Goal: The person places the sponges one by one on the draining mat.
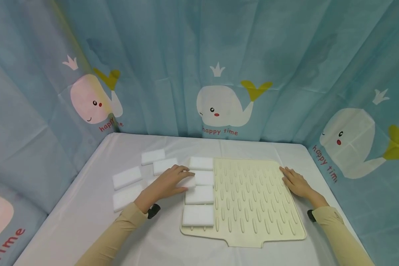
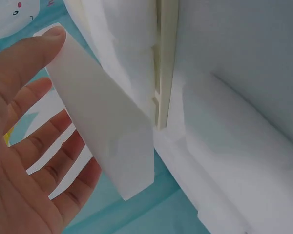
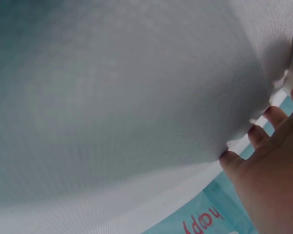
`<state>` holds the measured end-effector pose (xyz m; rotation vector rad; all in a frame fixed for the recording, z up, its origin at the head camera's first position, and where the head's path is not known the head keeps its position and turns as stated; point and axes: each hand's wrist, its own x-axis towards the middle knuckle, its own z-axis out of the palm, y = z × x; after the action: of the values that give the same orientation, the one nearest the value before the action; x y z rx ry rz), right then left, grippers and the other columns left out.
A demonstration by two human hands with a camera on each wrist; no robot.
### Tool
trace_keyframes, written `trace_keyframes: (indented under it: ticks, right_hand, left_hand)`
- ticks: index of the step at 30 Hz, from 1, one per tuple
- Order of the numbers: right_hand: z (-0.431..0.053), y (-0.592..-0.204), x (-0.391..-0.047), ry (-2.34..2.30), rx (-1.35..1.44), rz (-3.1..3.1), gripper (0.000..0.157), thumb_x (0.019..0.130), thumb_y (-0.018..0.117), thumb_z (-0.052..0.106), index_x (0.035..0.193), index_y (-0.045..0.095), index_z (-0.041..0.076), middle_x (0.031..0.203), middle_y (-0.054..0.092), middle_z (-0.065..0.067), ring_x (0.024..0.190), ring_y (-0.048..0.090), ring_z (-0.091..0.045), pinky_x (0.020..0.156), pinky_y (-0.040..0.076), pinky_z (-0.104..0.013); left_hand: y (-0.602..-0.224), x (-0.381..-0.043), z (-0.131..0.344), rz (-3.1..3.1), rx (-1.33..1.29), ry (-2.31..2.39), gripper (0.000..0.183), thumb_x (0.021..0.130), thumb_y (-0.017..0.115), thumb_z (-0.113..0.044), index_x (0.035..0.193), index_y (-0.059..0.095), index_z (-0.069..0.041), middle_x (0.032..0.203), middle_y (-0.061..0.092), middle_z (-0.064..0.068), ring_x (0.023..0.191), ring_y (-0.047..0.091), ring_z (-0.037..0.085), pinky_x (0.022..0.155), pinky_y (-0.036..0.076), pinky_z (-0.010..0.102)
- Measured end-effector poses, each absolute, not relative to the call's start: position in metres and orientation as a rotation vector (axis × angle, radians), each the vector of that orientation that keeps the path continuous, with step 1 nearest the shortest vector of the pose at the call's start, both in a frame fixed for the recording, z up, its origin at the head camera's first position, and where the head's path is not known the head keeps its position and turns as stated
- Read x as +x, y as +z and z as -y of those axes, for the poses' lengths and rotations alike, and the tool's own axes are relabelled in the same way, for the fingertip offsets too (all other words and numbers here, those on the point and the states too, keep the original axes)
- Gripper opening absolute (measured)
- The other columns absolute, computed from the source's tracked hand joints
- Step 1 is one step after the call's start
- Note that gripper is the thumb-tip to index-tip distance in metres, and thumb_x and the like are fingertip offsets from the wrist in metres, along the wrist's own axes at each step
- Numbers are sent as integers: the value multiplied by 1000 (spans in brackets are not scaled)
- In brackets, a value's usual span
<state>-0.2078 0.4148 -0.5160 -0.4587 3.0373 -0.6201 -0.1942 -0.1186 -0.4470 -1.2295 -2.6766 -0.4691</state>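
White-draped table (image 1: 153, 240) | left hand (image 1: 167, 183) pinches white block (image 1: 189, 181); right hand (image 1: 295, 183) loosely open beside ribbed mat (image 1: 254, 201) | seemingly placing block; next likely calls for lowering it flat

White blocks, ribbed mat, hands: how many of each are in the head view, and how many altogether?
White blocks: 10 (4 on the mat, 1 held by the left hand, 5 left of the mat, one of these mostly hidden by that hand)
Mat: 1
Hands: 2 (the left hand and the right hand)
Total: 13
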Motion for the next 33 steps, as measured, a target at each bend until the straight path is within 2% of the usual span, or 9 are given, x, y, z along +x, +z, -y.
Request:
trace_keyframes:
  ticks: [5,13,20,27,33]
  right_hand:
    - [-415,-516,-210,-612,-467,-3039,47,100,38,21,141,31,-2,141,25,-36,125,22,-59,95,16,-70]
    - [-414,-515,-211,-620,-467,-3038,48,100,38,20,141,30,-2,141,24,-37,125,21,-59,96,15,-70]
    - [-413,-515,-212,-614,-489,-3053,47,100,38,20,141,31,-3,141,25,-37,124,23,-59,95,16,-70]
    - [-412,-513,-209,-619,-487,-3053,46,99,39,18,140,31,-3,139,26,-37,122,24,-60,94,17,-71]
    - [-415,-517,-208,-612,-473,-3036,47,100,37,20,141,30,-4,141,25,-37,124,22,-60,94,16,-71]
  left_hand:
    - [-450,-204,104,2681,-1264,-447,49,81,72,-31,126,56,-20,126,53,7,114,49,27,84,46,44]
    - [-451,-220,81,2631,-1300,-410,50,84,67,-37,129,53,-23,127,52,4,106,55,22,78,49,39]
    - [-450,-233,58,2652,-1343,-391,52,86,62,-43,133,49,-24,132,50,4,111,53,20,82,48,38]
    - [-445,-245,35,2658,-1386,-369,55,85,65,-40,134,48,-21,132,51,3,113,52,21,88,47,37]
    - [-441,-256,12,2737,-1385,-312,56,85,63,-45,135,47,-24,131,51,-2,112,51,18,85,48,34]
